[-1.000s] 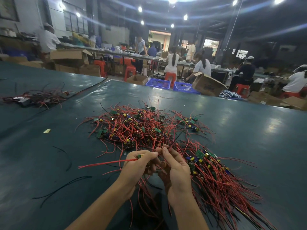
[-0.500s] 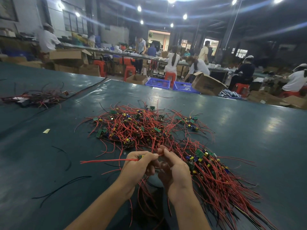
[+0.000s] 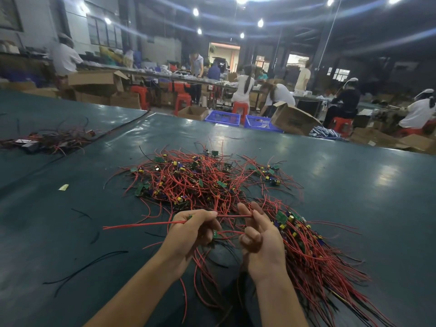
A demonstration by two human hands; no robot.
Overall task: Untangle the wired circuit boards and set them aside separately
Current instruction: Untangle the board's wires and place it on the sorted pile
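Note:
A tangled heap of small green circuit boards with red and black wires (image 3: 195,182) lies on the dark green table (image 3: 354,197) ahead of me. A straighter bundle of wired boards (image 3: 313,251) trails to the right. My left hand (image 3: 191,234) grips a small green board, its red wires (image 3: 141,225) sticking out to the left. My right hand (image 3: 259,234) pinches red wires that run across to the left hand, its lower fingers curled. A second small board (image 3: 215,234) shows between the hands.
A separate pile of dark wired parts (image 3: 47,140) lies at the far left. Loose black wires (image 3: 85,267) and a yellow scrap (image 3: 63,187) lie on the left. Beyond the table's far edge are blue crates (image 3: 223,118), cardboard boxes (image 3: 292,121) and several seated workers.
My hands have drawn apart, stretching red wires between them. The right hand's upper fingers have lifted, and a second small board now shows between the hands.

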